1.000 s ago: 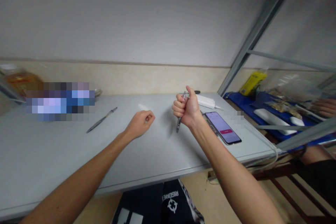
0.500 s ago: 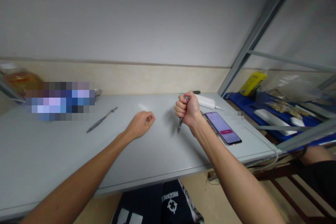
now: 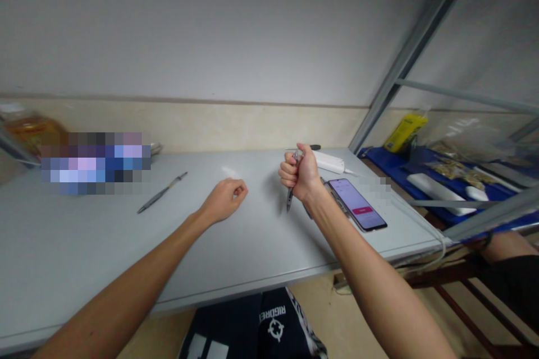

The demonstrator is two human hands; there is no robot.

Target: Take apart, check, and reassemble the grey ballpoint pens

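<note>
My right hand (image 3: 300, 173) is wrapped round a grey pen (image 3: 289, 200) above the table, to the left of a phone. The pen stands nearly upright with its tip pointing down, and my thumb is at its top end. Resting on the tabletop, my left hand (image 3: 226, 199) is loosely curled into a fist, with nothing visible in it. A second grey pen (image 3: 162, 193) lies slantwise on the table to the left of that hand.
The phone (image 3: 357, 205), its screen lit, lies on the grey table (image 3: 236, 258). Behind my right hand are a white power strip (image 3: 330, 162) and a dark-handled screwdriver (image 3: 312, 147). A metal post (image 3: 385, 87) rises at right. Another person's arm (image 3: 507, 249) shows at far right.
My right thumb has shifted slightly at the pen's top, and less of the pen's thin tip shows below the fist. My left hand stays in place.
</note>
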